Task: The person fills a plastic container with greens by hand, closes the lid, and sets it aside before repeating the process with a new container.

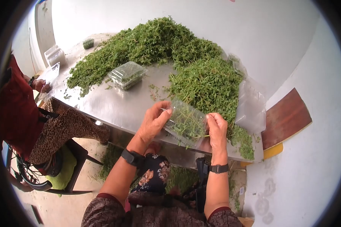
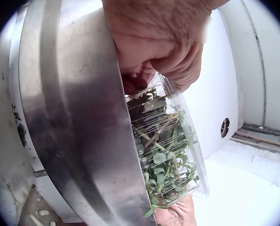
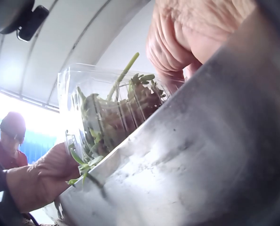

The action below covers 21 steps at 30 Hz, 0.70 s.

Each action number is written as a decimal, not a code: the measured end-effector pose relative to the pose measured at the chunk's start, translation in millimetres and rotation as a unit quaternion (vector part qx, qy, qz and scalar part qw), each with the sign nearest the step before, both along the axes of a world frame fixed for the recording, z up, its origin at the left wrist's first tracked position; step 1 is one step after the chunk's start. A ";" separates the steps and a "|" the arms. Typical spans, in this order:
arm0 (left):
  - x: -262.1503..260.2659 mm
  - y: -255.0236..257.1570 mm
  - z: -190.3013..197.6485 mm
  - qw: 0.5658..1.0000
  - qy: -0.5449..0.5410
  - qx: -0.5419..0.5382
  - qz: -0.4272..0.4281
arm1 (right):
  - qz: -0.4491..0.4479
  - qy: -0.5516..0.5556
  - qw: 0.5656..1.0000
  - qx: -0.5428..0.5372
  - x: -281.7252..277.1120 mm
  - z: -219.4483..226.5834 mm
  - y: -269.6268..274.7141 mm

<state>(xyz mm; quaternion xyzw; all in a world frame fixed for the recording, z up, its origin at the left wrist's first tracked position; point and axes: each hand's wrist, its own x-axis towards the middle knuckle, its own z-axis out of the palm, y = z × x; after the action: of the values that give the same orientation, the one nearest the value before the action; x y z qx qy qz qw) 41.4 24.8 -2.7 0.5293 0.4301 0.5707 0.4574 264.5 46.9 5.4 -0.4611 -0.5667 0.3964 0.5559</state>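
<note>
My left hand and right hand hold opposite ends of a clear plastic clamshell box near the table's front edge. Inside the box are leafy green sprigs, visible through its ribbed walls. In the left wrist view the clear lid lies along the box's upper side. A thick green stem pokes out beside my right hand, as the right wrist view shows. Several leaves stick out at the end where my left fingers grip. The thumb and fingertips of each hand pinch the box's rim.
A large heap of greens covers the back and right of the metal table. One filled box stands left of centre, stacked clear boxes at right. Another person is at the left, holding clear plastic.
</note>
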 end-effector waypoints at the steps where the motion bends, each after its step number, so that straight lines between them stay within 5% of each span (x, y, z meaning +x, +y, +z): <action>1: -1.4 1.3 -1.3 1.000 -0.001 -0.015 -0.003 | 0.005 -0.013 1.000 -0.005 2.3 0.3 -0.2; 9: -1.7 3.5 -2.0 1.000 -0.021 0.004 -0.005 | -0.017 -0.028 0.998 0.047 1.6 -1.5 1.3; 12: -2.7 2.1 1.1 1.000 -0.013 0.002 -0.013 | 0.012 0.060 0.998 0.026 1.8 -3.2 1.0; 21: 0.8 1.0 3.3 0.998 -0.050 0.045 0.008 | 0.027 0.088 0.996 -0.023 1.7 3.9 -4.2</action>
<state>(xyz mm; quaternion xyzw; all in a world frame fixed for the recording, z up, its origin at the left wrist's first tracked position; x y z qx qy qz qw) 42.3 25.7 0.6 0.5166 0.3847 0.6187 0.4498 266.1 42.7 9.4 -0.4219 -0.5187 0.4629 0.5819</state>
